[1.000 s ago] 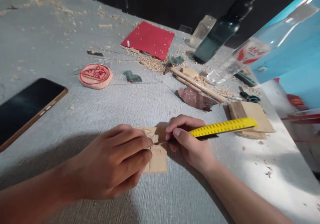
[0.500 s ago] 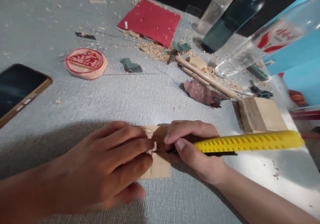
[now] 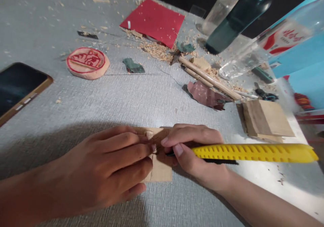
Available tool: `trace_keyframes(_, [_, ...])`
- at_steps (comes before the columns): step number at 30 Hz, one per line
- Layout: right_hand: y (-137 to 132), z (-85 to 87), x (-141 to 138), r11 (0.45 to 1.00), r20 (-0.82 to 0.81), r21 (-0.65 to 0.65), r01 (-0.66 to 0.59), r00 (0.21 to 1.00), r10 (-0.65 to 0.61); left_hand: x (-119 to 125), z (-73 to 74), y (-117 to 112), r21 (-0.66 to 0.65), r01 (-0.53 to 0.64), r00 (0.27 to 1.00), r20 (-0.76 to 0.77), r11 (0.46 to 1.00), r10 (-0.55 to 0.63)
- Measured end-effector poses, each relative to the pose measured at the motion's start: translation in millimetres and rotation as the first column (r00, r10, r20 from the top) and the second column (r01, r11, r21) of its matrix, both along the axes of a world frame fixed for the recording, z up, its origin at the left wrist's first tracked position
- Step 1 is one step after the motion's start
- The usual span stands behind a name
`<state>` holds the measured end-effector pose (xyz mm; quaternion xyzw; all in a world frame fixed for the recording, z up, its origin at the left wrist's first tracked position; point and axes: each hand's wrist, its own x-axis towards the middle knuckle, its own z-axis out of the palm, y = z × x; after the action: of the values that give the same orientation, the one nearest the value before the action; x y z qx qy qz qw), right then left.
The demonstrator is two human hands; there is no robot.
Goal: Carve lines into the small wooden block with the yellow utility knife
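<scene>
A small flat wooden block [image 3: 162, 171] lies on the table with carved notches in its middle. My left hand [image 3: 118, 163] is laid over its left part, fingers together and pressed on the wood, holding it down. My right hand [image 3: 196, 149] is closed around the front end of a yellow utility knife [image 3: 255, 152] with a black part along its underside. The knife's handle points right, and its front end points left at the notches beside my left fingertips. Fingers hide the blade tip.
A phone [image 3: 21, 88] lies left, near a round wood slice [image 3: 87, 63] with a red drawing. Beyond are red paper [image 3: 154, 21], wood shavings [image 3: 158, 50], wooden-handled tools [image 3: 210, 78] and sandpaper [image 3: 206, 95]. Bottles [image 3: 238, 21] stand back right; stacked wood blocks [image 3: 268, 119] sit right.
The knife's handle end has swung slightly down and right, and my right fingers have shifted a little left. My left hand stays on the wooden block. The view has shifted slightly.
</scene>
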<state>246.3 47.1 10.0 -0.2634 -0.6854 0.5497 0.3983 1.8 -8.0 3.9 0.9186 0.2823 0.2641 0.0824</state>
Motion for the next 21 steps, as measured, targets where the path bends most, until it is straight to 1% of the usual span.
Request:
trace_keyframes(3, [-0.6, 4.0, 0.4, 0.999, 0.032, 0.042, 0.006, 0.999, -0.008, -1.3, 0.2, -1.3, -0.012, -0.005, 1.0, 0.002, 1.0, 0.005])
trace_keyframes(7, [-0.1, 15.0, 0.0, 0.995, 0.105, 0.096, -0.006, 0.994, -0.004, -1.3, -0.7, -4.3, -0.002, -0.006, 1.0, 0.003, 1.0, 0.006])
trace_keyframes(10, [-0.7, 17.9, 0.3, 0.992, 0.108, 0.123, 0.014, 0.994, -0.028, 1.4, -1.5, -5.4, 0.011, -0.016, 1.0, 0.027, 1.0, 0.016])
trace_keyframes(14, [-3.0, 10.8, 3.6, 0.993, 0.048, 0.074, 0.094, 0.994, -0.097, 3.5, -1.5, -4.5, -0.012, -0.036, 0.999, 0.031, 0.999, 0.036])
trace_keyframes(18, [-4.8, 4.4, 5.8, 0.995, 0.022, 0.027, 0.092, 0.995, -0.093, 1.8, -2.0, -3.6, -0.012, -0.02, 0.999, 0.045, 1.0, 0.021])
trace_keyframes(21, [-6.2, 0.6, 5.5, 0.993, -0.02, -0.065, 0.1, 0.995, -0.101, 0.4, -2.1, -3.6, -0.031, -0.02, 0.999, 0.046, 0.999, 0.021])
